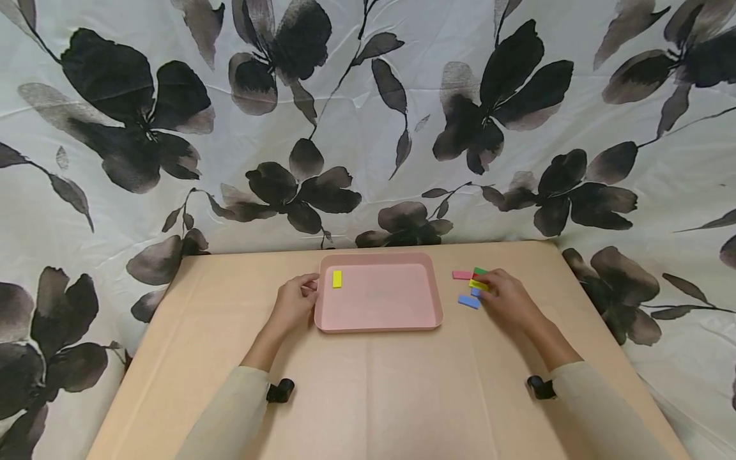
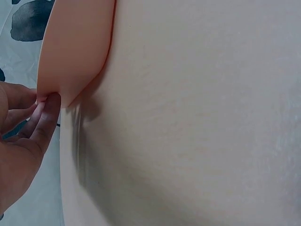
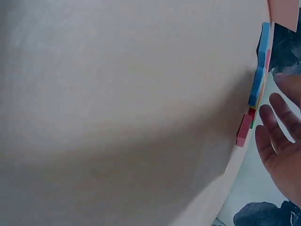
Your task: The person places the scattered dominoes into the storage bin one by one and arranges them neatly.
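A shallow pink tray (image 1: 379, 300) lies on the table, one yellow block (image 1: 337, 279) near its left end. My left hand (image 1: 294, 303) pinches the tray's left edge between thumb and fingers; the left wrist view shows this grip at a corner. To the right of the tray is a loose cluster: a pink block (image 1: 462, 275), a green block (image 1: 480, 271), another yellow block (image 1: 478, 285) and blue blocks (image 1: 468, 301). Over the cluster's right side, my right hand (image 1: 508, 297) partly hides it. In the right wrist view its thumb and fingers are spread apart beside the blocks.
The table (image 1: 368, 396) has a light tan cover and reaches back to a floral cloth (image 1: 402, 128) that hangs behind and beside it. A dark wrist camera (image 1: 280, 390) sits on the left cuff, another wrist camera (image 1: 541, 387) on the right.
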`<state>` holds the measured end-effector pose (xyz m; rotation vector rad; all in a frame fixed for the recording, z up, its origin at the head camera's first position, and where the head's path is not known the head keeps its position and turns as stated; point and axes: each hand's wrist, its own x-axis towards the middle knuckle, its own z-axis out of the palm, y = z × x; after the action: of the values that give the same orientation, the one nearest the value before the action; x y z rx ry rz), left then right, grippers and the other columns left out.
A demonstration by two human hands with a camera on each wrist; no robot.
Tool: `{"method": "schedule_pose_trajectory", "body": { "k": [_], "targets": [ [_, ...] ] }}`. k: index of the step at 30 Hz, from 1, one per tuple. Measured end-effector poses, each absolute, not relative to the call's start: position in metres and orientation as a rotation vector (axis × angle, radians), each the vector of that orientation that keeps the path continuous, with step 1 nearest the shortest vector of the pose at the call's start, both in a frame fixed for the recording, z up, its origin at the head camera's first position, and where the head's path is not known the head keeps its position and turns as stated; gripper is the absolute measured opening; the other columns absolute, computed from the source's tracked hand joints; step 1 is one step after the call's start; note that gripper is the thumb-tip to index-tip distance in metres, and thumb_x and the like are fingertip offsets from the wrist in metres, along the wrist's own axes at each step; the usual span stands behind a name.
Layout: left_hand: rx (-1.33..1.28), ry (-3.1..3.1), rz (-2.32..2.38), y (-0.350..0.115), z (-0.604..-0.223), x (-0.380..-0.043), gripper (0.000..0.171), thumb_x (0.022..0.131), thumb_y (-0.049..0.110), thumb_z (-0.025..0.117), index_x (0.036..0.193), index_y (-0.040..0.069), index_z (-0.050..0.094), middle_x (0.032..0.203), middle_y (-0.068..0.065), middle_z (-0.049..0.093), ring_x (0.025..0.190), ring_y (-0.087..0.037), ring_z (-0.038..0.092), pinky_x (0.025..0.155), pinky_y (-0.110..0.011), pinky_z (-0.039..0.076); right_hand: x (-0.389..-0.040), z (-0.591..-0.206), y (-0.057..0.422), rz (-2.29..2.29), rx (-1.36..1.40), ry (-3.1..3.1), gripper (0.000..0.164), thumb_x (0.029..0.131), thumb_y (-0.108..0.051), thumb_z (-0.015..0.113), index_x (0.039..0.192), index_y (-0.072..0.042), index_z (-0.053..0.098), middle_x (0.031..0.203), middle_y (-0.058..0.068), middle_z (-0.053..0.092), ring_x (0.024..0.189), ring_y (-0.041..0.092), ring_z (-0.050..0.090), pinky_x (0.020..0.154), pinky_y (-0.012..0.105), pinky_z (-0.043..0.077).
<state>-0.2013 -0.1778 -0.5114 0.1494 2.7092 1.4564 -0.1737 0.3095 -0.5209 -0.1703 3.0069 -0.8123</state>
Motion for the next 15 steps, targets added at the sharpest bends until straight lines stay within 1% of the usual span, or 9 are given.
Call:
{"method": "schedule_pose_trajectory", "body": {
  "k": [2, 5, 10, 15],
  "targets": [
    [0.145, 2.713, 1.449, -0.1781, -0.5118, -0.2007, 0.041, 0.092, -0.004, 0.066, 0.134, -0.004, 0.065, 0.106, -0.018, 0.069, 0.091, -0.025, 0.068, 0.073, -0.025, 0.054, -0.1727, -0.5228, 0.3109, -0.801, -0.173, 3.003, 0.032, 0.096, -0.011, 0.071, 0.126, -0.001, 0.069, 0.123, 0.021, 0.061, 0.1, 0.033, 0.059, 0.088, 0.049, 0.053],
    [0.147, 2.717, 1.441, -0.1784, -0.5122, -0.1997, 0.042, 0.092, -0.004, 0.067, 0.134, -0.005, 0.065, 0.106, -0.017, 0.069, 0.091, -0.025, 0.068, 0.073, -0.025, 0.054, -0.1712, -0.525, 0.3126, -0.789, -0.165, 2.989, 0.031, 0.097, -0.011, 0.07, 0.126, -0.001, 0.069, 0.122, 0.021, 0.061, 0.096, 0.03, 0.057, 0.085, 0.045, 0.052],
    [0.167, 2.713, 1.469, -0.1778, -0.5114, -0.1997, 0.042, 0.092, -0.005, 0.067, 0.133, -0.006, 0.064, 0.106, -0.019, 0.069, 0.092, -0.026, 0.069, 0.074, -0.026, 0.055, -0.1726, -0.5252, 0.3114, -0.792, -0.16, 2.987, 0.031, 0.096, -0.009, 0.07, 0.126, 0.0, 0.068, 0.12, 0.021, 0.06, 0.096, 0.03, 0.057, 0.085, 0.044, 0.053],
    [0.157, 2.716, 1.471, -0.178, -0.5114, -0.2014, 0.041, 0.092, -0.004, 0.067, 0.133, -0.005, 0.065, 0.105, -0.018, 0.069, 0.092, -0.026, 0.069, 0.073, -0.024, 0.054, -0.1761, -0.5234, 0.3055, -0.796, -0.174, 2.977, 0.032, 0.096, -0.009, 0.071, 0.126, 0.001, 0.068, 0.116, 0.02, 0.061, 0.094, 0.029, 0.058, 0.084, 0.042, 0.054]
  ]
}}
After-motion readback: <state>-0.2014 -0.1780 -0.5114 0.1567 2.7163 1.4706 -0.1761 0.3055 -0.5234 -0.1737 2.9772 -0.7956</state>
